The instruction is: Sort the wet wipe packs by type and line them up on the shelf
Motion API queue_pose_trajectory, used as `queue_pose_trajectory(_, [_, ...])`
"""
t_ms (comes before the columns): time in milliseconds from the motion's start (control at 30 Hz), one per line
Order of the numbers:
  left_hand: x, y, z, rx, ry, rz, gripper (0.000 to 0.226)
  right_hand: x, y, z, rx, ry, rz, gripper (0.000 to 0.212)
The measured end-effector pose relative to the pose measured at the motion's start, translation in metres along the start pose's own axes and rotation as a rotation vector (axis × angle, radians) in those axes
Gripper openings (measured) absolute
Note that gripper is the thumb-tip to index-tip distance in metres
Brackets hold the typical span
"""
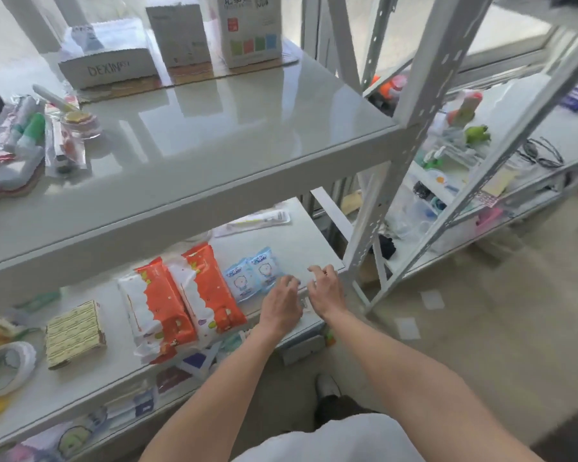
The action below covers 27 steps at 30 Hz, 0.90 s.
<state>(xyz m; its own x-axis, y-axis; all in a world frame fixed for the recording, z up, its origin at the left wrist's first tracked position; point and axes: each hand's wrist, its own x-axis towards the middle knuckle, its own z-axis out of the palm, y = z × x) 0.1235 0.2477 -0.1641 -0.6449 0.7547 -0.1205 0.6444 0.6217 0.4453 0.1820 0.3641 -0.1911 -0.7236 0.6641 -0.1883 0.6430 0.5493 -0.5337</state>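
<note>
Head view: you are reaching both hands over the shelf (294, 248), left hand (281, 303) and right hand (327, 291) loosely curled, grasping nothing. Two orange packs (184, 295) and two blue packs (252, 273) are lying side by side, long axes pointing front to back.

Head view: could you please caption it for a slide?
Both empty hands, left and right, hover beside two blue packs and two orange packs.
</note>
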Motion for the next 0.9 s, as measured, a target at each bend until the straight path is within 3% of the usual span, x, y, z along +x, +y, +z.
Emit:
queue_pose_trajectory(67, [0.005,0.025,0.012,-0.025,-0.119,0.043,0.03,-0.019,0.037,-0.018,0.05,0.047,0.101,0.038])
queue_pose_trajectory(133, [0.015,0.051,0.033,-0.016,-0.345,0.09,0.028,-0.041,0.077,-0.039,0.103,0.093,0.23,0.037])
queue_pose_trajectory(200, [0.036,0.076,0.066,0.1,-0.586,0.152,0.025,-0.066,0.114,-0.063,0.133,0.16,0.371,0.035])
queue_pose_trajectory(267, [0.047,0.123,0.08,0.219,-0.692,0.215,0.016,-0.091,0.152,-0.09,0.17,0.208,0.493,0.034])
queue_pose_trajectory(500, [0.067,0.333,0.133,0.216,-0.691,0.51,0.038,-0.158,0.287,-0.183,0.295,0.375,0.89,0.044])
queue_pose_trajectory(700, [0.085,0.483,0.196,0.302,-0.719,0.711,0.035,-0.154,0.409,-0.25,0.358,0.458,0.996,0.038])
queue_pose_trajectory(900, [0.123,0.6,0.251,0.366,-0.746,0.733,0.047,-0.142,0.517,-0.324,0.373,0.448,1.049,0.04])
